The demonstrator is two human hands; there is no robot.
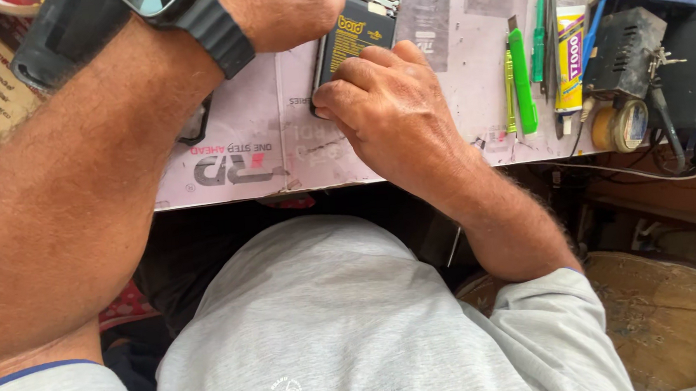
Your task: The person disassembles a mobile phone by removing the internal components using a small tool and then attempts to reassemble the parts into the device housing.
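An opened phone [354, 34] lies face down on a pink work mat [261, 136], its back off, showing a black battery with a yellow label and the circuit board above it. My right hand [391, 109] rests on the phone's lower end, fingers curled and pressing at its bottom left corner. Whether the fingers hold a small tool is hidden. My left hand [284, 10], with a black wristwatch [184, 10] on the wrist, is closed over the phone's upper left side.
To the right on the mat lie a green utility knife [523, 82], a yellow-handled tool, a tube of glue [571, 58] and tweezers. Further right stand a dark power unit [622, 50], a roll of tape [620, 126] and cables. The mat's near edge runs above my lap.
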